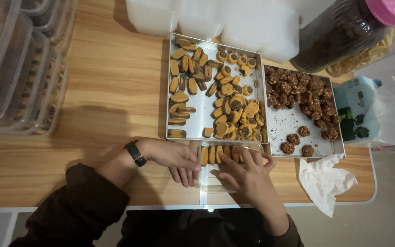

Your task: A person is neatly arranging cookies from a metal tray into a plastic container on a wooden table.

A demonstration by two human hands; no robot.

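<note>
Sleeves: dark brown cloth at the bottom edge, both forearms reaching up over the wooden table [92, 91].
Left hand: the left hand [175, 160] lies palm down on the wood, fingers loosely together and curled against the left wall of the clear plastic box [209, 180], steadying it; nothing gripped. A black wristwatch [135, 153] sits on that wrist.
Right hand: the right hand [248, 171] is over the box, fingers spread and bent, tips pressing down on the row of cookies inside; whether one is pinched, I cannot tell.
Clear box: right at the table's near edge, just below the left tray, touching both hands.
Row in box: orange-and-brown cookies [212, 154] standing on edge side by side along the far wall of the box.
Left tray: a metal tray [202, 114] holds sliced orange cookies with dark centres, loose on the left, heaped on the right.
Right tray: a second metal tray [289, 121], touching the first, carries dark chocolate clusters [300, 91] piled at the far end, a few apart near the front.
Tissue: a crumpled white tissue [323, 180] lies just beside the right tray's near corner.
Left of table: stacked clear lidded containers [19, 77], well apart from the hands.
Far right: a jar with a pink lid [353, 27] lying tilted, and a blue tissue pack [357, 103].
</note>
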